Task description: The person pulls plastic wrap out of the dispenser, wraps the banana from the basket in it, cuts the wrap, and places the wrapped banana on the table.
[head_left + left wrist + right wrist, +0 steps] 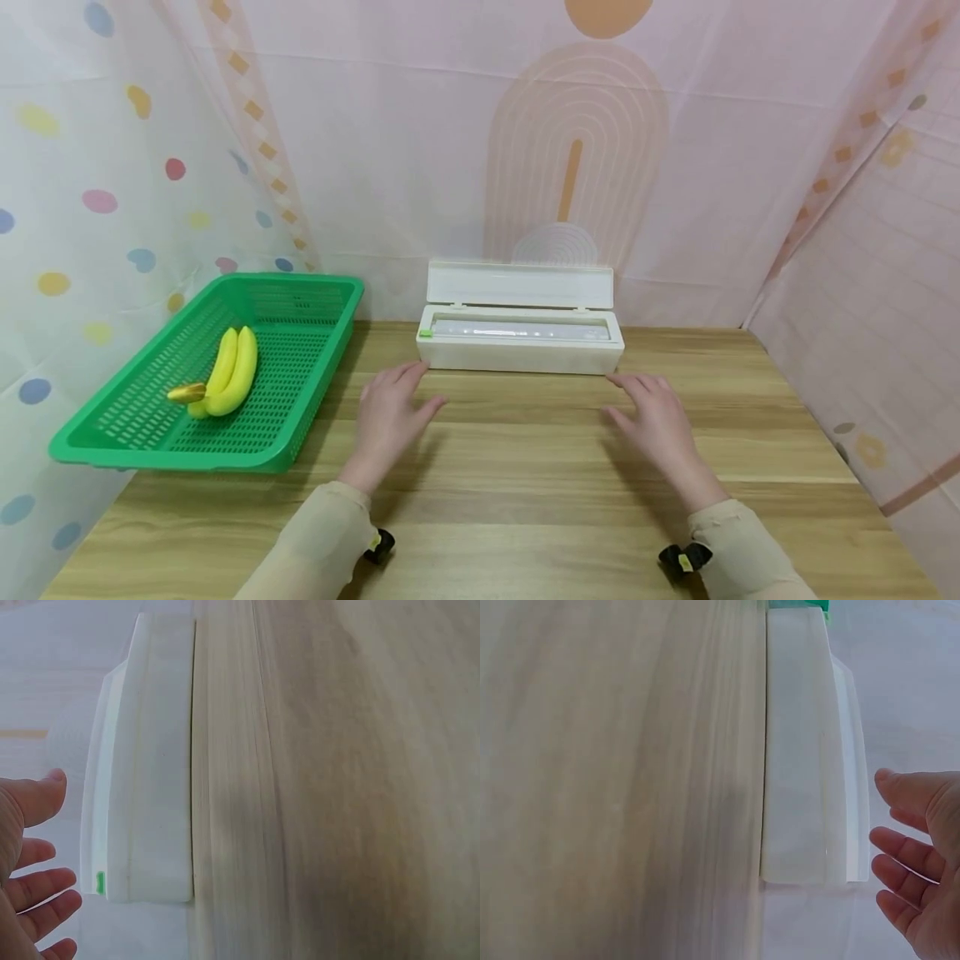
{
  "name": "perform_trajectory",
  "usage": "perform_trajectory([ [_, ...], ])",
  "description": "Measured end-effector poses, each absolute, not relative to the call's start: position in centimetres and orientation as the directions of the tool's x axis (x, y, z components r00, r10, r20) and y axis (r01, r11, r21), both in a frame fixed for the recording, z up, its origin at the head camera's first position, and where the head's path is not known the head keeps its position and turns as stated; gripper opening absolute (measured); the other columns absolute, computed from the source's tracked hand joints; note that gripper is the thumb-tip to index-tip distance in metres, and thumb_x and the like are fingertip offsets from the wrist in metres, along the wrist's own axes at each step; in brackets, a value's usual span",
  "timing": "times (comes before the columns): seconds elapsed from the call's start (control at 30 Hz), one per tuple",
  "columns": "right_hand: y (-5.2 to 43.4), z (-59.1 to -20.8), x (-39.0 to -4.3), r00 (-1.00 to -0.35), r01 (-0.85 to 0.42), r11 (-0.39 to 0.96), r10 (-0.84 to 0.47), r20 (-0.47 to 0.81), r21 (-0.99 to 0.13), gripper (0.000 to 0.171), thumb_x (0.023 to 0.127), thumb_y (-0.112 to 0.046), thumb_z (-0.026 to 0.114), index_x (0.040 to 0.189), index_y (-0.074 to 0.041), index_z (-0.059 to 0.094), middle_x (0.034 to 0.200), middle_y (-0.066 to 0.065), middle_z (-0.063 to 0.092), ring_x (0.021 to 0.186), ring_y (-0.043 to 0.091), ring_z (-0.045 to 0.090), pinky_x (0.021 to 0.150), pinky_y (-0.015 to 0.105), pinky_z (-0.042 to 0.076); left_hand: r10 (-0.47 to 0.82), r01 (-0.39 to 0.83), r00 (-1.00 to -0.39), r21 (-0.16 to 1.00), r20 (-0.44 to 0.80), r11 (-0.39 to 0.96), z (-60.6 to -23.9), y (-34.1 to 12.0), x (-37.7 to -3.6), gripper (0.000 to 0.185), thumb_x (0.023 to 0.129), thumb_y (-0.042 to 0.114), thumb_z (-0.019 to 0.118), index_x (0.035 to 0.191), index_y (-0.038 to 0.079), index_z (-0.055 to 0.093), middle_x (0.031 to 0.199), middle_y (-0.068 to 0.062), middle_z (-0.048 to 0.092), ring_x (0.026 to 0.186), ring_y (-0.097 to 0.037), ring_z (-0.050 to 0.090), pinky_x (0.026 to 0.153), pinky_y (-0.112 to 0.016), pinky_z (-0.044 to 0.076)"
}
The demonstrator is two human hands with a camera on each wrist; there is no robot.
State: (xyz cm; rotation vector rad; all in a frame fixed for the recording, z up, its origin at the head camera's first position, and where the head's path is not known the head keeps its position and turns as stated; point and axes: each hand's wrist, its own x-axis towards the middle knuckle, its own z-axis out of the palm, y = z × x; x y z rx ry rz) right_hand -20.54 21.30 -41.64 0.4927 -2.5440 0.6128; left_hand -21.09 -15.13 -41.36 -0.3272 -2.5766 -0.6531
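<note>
A long white plastic wrap dispenser stands at the back of the table, its lid raised against the backdrop. Inside lies a pale, shiny roll, and a small green cutter tab sits at the left end of the front edge. My left hand hovers by the box's front left corner, fingers relaxed and holding nothing. On the other side, my right hand is near the front right corner, fingers loosely spread. Both wrist views show the fingers spread near the dispenser.
At the left is a green plastic basket with perforated sides, holding yellow bananas. The wood-grain table extends in front of the dispenser. Printed cloth encloses the back and both sides.
</note>
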Motion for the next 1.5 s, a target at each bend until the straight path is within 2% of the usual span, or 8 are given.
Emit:
perform_trajectory([
  [0.63, 21.4, -41.9, -22.3, -0.831, -0.422, 0.83, -0.192, 0.522, -0.366, 0.049, 0.08, -0.011, 0.082, 0.124, 0.0, 0.064, 0.115, 0.02, 0.067, 0.11, 0.041, 0.057, 0.098, 0.054, 0.043, 0.034, 0.303, -0.867, 0.471, 0.497, 0.828, -41.7, -15.3, -23.6, 0.057, 0.083, 0.028, 0.081, 0.13, 0.002, 0.062, 0.127, -0.02, 0.062, 0.119, -0.04, 0.054, 0.101, -0.059, 0.038],
  [1.07, 20.8, -41.5, -23.5, -0.849, -0.397, 0.839, -0.181, 0.497, -0.372, 0.051, 0.083, -0.015, 0.08, 0.129, -0.002, 0.061, 0.119, 0.019, 0.065, 0.113, 0.04, 0.056, 0.1, 0.053, 0.043, 0.041, 0.284, -0.865, 0.421, 0.501, 0.862, -41.5, -15.5, -25.1, 0.055, 0.085, 0.031, 0.079, 0.129, 0.003, 0.062, 0.128, -0.018, 0.063, 0.118, -0.038, 0.054, 0.101, -0.055, 0.038],
  [1.37, 20.7, -41.3, -24.5, -0.814, -0.436, 0.829, -0.197, 0.546, -0.351, 0.049, 0.082, -0.012, 0.08, 0.127, -0.001, 0.062, 0.121, 0.019, 0.065, 0.112, 0.04, 0.056, 0.096, 0.054, 0.045, 0.063, 0.295, -0.865, 0.405, 0.497, 0.865, -41.2, -15.3, -26.1, 0.053, 0.087, 0.031, 0.078, 0.128, 0.002, 0.062, 0.127, -0.019, 0.063, 0.118, -0.039, 0.055, 0.103, -0.055, 0.037],
  [1.5, 20.7, -41.0, -24.9, -0.819, -0.429, 0.832, -0.195, 0.54, -0.351, 0.049, 0.083, -0.011, 0.079, 0.128, -0.002, 0.061, 0.123, 0.02, 0.064, 0.114, 0.04, 0.055, 0.097, 0.054, 0.045, 0.066, 0.3, -0.855, 0.388, 0.515, 0.872, -40.9, -15.2, -26.8, 0.052, 0.086, 0.029, 0.078, 0.127, 0.001, 0.063, 0.124, -0.019, 0.065, 0.115, -0.039, 0.057, 0.101, -0.056, 0.038],
])
